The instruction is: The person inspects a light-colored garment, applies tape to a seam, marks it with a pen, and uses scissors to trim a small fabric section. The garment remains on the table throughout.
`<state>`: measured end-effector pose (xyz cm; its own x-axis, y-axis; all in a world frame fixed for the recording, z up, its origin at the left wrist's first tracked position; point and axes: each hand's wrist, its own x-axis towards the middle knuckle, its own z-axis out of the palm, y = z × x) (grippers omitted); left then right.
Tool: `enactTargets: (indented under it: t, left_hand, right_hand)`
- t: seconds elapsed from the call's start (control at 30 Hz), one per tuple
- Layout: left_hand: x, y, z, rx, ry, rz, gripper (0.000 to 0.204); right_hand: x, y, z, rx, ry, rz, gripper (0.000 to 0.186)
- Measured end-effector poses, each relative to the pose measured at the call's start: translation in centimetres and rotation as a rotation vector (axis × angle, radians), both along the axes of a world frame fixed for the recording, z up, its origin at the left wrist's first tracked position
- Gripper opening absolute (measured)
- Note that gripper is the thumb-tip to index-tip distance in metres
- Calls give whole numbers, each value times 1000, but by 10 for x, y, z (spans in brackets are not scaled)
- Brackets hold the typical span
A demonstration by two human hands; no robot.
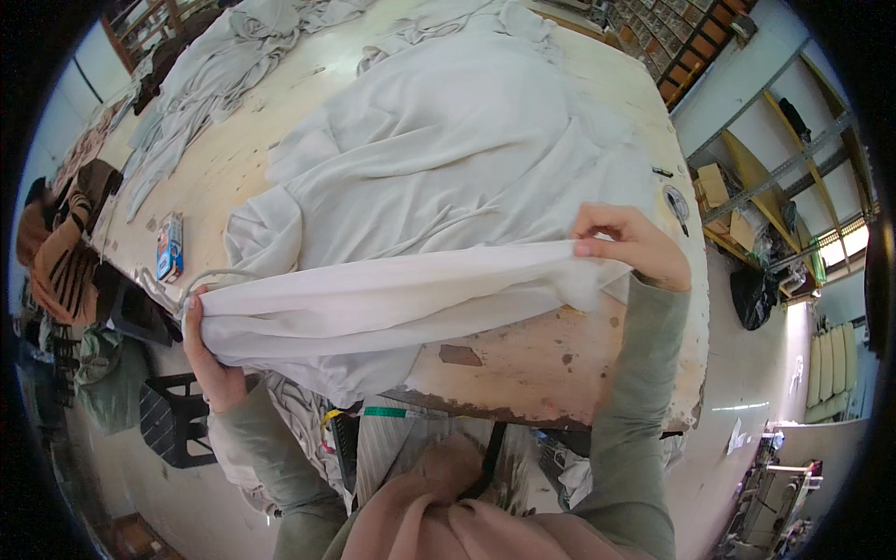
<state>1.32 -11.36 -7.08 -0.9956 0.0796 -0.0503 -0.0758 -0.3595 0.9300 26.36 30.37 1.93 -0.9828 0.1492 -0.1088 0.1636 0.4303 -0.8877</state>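
A wide piece of pale grey-white fabric [411,187] lies in loose folds over the table. Its near edge is lifted and stretched sideways between my two hands. My left hand [210,359] grips the left end of this folded strip, with the thumb on top and the other fingers partly hidden. At the right end, my right hand [635,245] pinches the fabric's upper edge between thumb and curled fingers. Part of the fabric hangs over the table's front edge at the left.
The worn wooden table [523,373] has a chipped front edge. A small blue box [170,247] lies at the left, scissors [677,210] at the right. More crumpled fabric [224,75] covers the far left. A black stool [177,420] stands left, shelving [784,177] right. Another person [61,247] is at far left.
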Motion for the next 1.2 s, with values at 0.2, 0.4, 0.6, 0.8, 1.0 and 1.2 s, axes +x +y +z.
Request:
enactTargets:
  t: [0.2, 0.4, 0.6, 0.8, 1.0, 1.2]
  left_hand:
    - [-1, 1, 17, -1652, 82, 118, 46]
    - [78, 106, 27, -887, 1065, -254, 36]
    - [87, 135, 43, -293, 319, -711, 12]
    - [87, 101, 39, -355, 166, -667, 18]
    - [93, 94, 23, -352, 77, -768, 18]
    - [99, 89, 14, -393, 42, -948, 16]
  right_hand:
    - [-38, -30, -28, -122, 215, -102, 20]
    - [-50, -79, -22, -161, 120, 68, 16]
    - [-39, -76, -8, 34, 65, 82, 17]
    - [-32, -51, -9, -37, 224, -94, 24]
    - [-35, -56, -11, -378, 247, -318, 18]
    - [-38, -63, -10, -453, 324, -404, 18]
